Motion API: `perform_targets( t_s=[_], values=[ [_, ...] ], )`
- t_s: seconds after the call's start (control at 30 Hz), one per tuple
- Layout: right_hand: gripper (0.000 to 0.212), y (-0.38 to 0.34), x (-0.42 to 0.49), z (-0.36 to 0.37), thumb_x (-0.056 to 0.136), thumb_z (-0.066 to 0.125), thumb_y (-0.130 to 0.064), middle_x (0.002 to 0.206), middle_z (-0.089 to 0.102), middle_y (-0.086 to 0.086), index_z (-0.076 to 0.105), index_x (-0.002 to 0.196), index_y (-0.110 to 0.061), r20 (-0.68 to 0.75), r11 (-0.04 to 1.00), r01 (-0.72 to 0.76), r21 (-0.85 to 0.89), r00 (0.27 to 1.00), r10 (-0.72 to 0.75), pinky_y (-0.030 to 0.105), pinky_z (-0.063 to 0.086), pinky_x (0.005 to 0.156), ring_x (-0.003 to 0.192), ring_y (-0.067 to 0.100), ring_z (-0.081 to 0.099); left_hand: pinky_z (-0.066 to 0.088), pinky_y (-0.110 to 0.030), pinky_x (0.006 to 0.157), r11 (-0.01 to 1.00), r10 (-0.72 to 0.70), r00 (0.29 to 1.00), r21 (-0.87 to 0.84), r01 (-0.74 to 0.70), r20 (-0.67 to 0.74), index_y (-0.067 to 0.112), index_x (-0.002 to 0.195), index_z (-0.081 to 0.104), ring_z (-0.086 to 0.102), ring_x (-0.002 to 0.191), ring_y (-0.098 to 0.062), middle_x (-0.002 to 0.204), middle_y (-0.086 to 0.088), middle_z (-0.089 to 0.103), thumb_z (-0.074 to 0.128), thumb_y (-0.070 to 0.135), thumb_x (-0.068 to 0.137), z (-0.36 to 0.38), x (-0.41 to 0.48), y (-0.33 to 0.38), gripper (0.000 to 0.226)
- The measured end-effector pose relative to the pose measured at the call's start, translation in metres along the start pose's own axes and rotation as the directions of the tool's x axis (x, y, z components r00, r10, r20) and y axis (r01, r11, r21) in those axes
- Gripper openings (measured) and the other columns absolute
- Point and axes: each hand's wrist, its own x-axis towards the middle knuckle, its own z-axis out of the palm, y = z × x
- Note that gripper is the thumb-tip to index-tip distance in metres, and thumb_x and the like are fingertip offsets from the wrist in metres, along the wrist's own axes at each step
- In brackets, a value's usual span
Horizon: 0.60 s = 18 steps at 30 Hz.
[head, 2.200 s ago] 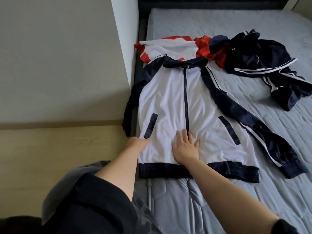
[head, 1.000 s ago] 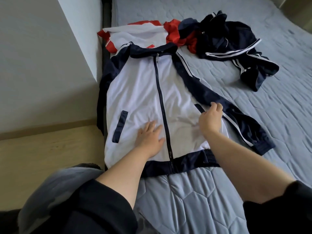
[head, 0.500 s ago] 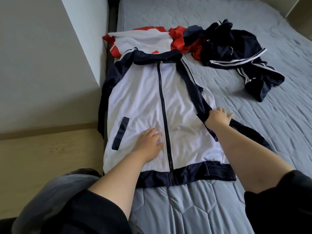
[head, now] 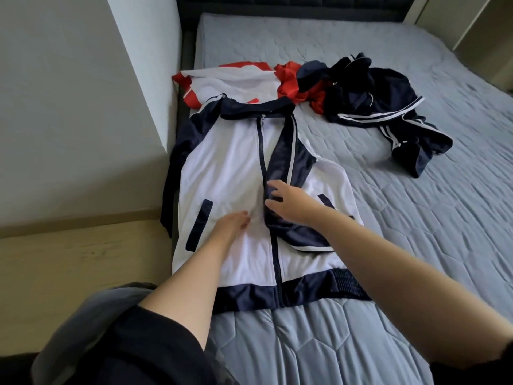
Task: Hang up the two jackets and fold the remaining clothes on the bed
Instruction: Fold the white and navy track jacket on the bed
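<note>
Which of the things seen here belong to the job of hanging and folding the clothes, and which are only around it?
Part of the job:
white and navy jacket, its sleeve folded across the front
red and white garment
navy striped clothes
left hand
right hand
bed

Only around:
wall
wooden floor
headboard

wall close left, bare mattress open right

One head-worn camera (the only view) looks forward and down, close over the bed.
</note>
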Motion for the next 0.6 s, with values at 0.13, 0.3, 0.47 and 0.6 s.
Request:
perform_targets(
  t_s=[0.13,0.3,0.47,0.6],
  values=[
    [0.042,0.018,-0.017,0.006,0.091,0.049,-0.039,0.120,0.057,0.008,0.045,0.125,-0.014,-0.020,0.916,-0.168,-0.363,0.985,0.172,0.039,0.037,0.088,0.112,0.031,0.050,0.041,-0.028,0.094,0.963,-0.112,0.989,-0.236,0.132,0.093,0.005,0.135,0.044,0.056,0.111,-0.021,0.122,-0.016,0.060,0.044,0.018,0.099,0.001,-0.014,-0.002,0.038],
    [0.019,0.018,-0.035,0.018,0.090,0.049,-0.015,0.110,0.060,0.006,0.052,0.108,-0.011,-0.025,0.770,-0.200,-0.606,0.972,0.233,0.031,0.040,0.070,0.092,0.025,0.056,0.049,-0.030,0.077,0.945,-0.197,0.975,-0.245,0.217,0.105,0.006,0.125,0.050,0.061,0.092,-0.021,0.097,-0.010,0.066,0.045,0.018,0.098,0.002,-0.022,-0.002,0.030],
    [0.034,-0.018,-0.040,0.026,0.088,0.058,-0.037,0.097,0.063,0.013,0.054,0.098,-0.005,0.382,0.988,-0.152,0.005,0.914,0.139,0.036,0.055,0.062,0.077,0.033,0.069,0.048,-0.034,0.077,0.931,-0.236,0.971,-0.274,0.239,0.045,0.010,0.116,0.051,0.062,0.088,-0.024,0.100,-0.009,0.063,0.040,0.017,0.098,-0.010,-0.021,0.002,0.022],
    [0.020,-0.019,-0.029,0.025,0.092,0.043,-0.017,0.095,0.067,0.019,0.057,0.094,-0.002,0.151,0.910,-0.256,0.327,0.965,0.217,0.034,0.053,0.054,0.054,0.029,0.067,0.051,-0.034,0.063,0.933,-0.246,0.969,-0.269,0.241,0.016,0.009,0.096,0.053,0.062,0.071,-0.022,0.085,-0.009,0.064,0.041,0.019,0.095,-0.016,-0.023,0.005,0.015]
  ],
)
